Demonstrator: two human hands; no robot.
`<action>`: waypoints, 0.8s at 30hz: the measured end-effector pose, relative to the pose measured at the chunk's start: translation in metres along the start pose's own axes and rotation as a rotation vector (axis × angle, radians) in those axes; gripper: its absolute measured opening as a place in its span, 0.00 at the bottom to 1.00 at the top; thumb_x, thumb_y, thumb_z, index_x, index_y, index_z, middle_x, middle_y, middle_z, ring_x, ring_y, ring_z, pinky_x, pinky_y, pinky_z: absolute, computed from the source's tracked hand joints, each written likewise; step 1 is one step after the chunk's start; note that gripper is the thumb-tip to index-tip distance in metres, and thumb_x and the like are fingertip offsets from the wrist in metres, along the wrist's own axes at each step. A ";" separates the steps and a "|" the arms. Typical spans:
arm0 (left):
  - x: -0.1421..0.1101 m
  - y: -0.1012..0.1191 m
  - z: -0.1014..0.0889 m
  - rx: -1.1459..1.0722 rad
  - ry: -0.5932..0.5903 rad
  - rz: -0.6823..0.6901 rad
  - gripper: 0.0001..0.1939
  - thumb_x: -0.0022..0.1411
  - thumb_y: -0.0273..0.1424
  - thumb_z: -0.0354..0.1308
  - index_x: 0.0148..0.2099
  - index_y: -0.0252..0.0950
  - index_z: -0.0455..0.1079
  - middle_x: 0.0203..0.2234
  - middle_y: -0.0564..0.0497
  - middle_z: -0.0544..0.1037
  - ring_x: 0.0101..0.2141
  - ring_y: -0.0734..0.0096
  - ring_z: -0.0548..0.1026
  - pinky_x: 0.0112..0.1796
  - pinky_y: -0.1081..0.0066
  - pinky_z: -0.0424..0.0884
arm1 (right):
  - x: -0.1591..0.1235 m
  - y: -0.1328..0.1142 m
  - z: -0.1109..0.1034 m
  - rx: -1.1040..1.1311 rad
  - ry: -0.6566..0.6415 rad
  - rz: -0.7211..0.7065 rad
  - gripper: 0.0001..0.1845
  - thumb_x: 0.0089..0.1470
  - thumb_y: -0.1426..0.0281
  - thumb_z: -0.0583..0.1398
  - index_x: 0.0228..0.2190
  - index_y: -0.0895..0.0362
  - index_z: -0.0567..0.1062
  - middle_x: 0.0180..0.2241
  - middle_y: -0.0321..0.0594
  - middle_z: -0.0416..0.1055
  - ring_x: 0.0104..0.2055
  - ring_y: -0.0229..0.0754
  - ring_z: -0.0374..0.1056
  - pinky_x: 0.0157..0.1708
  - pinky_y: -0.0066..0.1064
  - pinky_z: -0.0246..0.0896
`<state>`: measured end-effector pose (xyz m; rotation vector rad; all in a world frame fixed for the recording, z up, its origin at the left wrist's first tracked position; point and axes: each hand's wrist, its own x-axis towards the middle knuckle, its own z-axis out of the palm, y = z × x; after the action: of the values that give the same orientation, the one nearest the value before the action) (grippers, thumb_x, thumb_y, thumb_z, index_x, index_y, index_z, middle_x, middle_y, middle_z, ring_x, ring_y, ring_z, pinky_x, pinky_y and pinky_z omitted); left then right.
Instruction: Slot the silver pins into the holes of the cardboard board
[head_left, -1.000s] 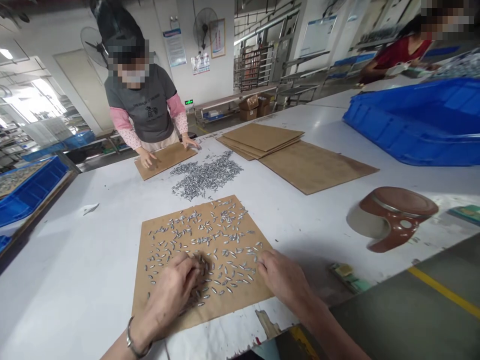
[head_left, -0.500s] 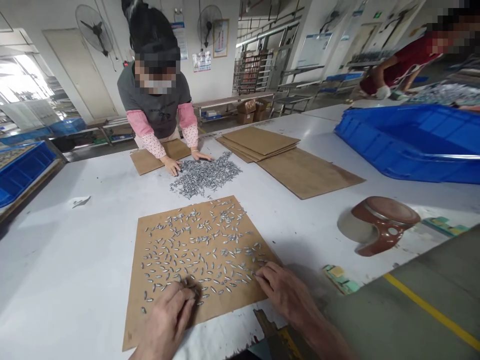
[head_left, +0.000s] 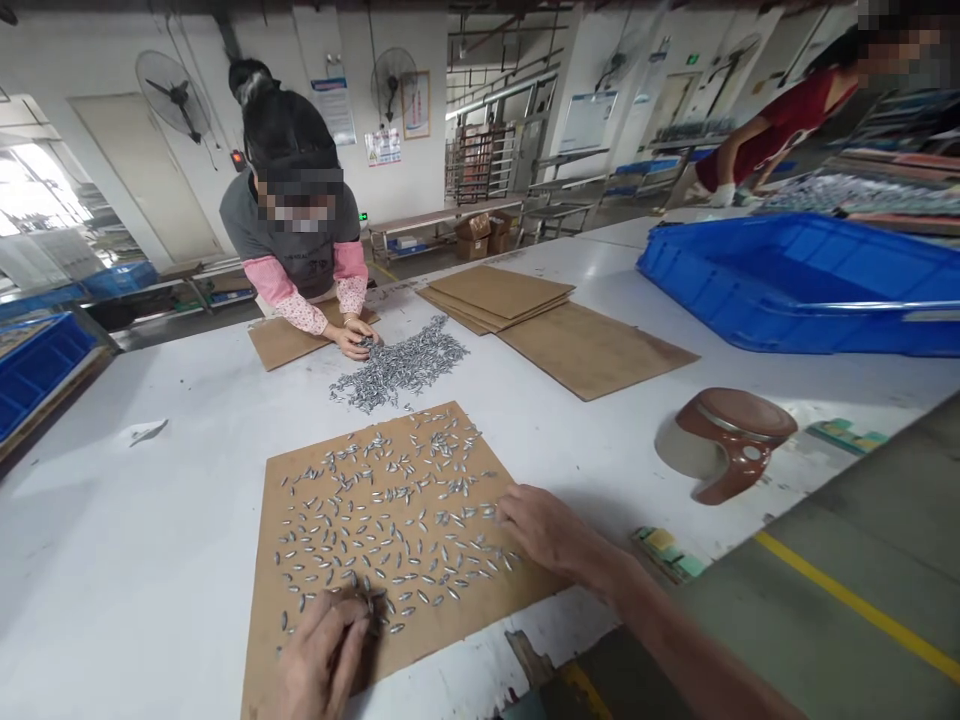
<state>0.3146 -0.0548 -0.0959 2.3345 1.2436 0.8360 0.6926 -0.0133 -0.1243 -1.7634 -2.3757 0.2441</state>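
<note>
A brown board (head_left: 409, 655) lies in front of me, with many small silver spindle-shaped metal pieces (head_left: 397, 540) spread over it. My left hand (head_left: 322, 640) is at the board's near left part, fingers curled in, with a few pieces showing at the fingertips. At the board's right edge, my right hand (head_left: 544, 525) has its fingers drawn together and pointing down beside some pieces; what is between them is hidden. Beyond the board is a loose heap of the same pieces (head_left: 405, 365).
Across the table, a co-worker's hands (head_left: 356, 338) are at the heap. Brown boards (head_left: 600, 350) lie at the back right, before a blue bin (head_left: 750, 320). A brown, round-topped object with a handle (head_left: 742, 430) sits right. Another person (head_left: 780, 140) works farther off.
My right hand has moved up along the board's right edge. My left hand stays at the near left part. The co-worker's hands have come together at the heap's left side. The view has shifted slightly.
</note>
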 end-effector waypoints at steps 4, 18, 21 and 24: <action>0.002 -0.001 -0.001 -0.010 -0.023 0.002 0.15 0.76 0.43 0.52 0.46 0.45 0.79 0.39 0.47 0.83 0.39 0.64 0.84 0.40 0.71 0.82 | -0.002 -0.009 -0.001 0.025 0.018 0.068 0.13 0.63 0.76 0.53 0.32 0.56 0.75 0.35 0.41 0.74 0.37 0.42 0.68 0.38 0.32 0.55; 0.009 0.006 -0.003 -0.018 -0.073 -0.003 0.13 0.76 0.41 0.52 0.46 0.48 0.78 0.38 0.50 0.82 0.38 0.66 0.83 0.41 0.72 0.82 | -0.002 -0.021 -0.021 0.123 -0.037 0.198 0.13 0.61 0.79 0.54 0.30 0.57 0.77 0.36 0.42 0.77 0.39 0.41 0.72 0.39 0.29 0.56; 0.009 0.002 -0.005 -0.024 -0.042 -0.011 0.14 0.75 0.44 0.54 0.46 0.47 0.79 0.38 0.49 0.83 0.38 0.65 0.83 0.42 0.72 0.82 | -0.014 -0.009 -0.024 0.158 0.063 0.233 0.14 0.64 0.75 0.53 0.32 0.55 0.76 0.36 0.40 0.76 0.39 0.41 0.71 0.40 0.29 0.58; 0.007 0.001 -0.005 -0.040 -0.008 -0.076 0.16 0.75 0.46 0.53 0.45 0.47 0.79 0.38 0.49 0.82 0.38 0.63 0.83 0.41 0.68 0.82 | -0.028 0.000 -0.021 0.147 0.103 0.243 0.13 0.65 0.73 0.53 0.32 0.55 0.75 0.36 0.40 0.75 0.38 0.42 0.71 0.40 0.31 0.59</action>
<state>0.3149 -0.0490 -0.0896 2.2425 1.2915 0.8188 0.7054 -0.0399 -0.1049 -1.9416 -2.0184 0.3412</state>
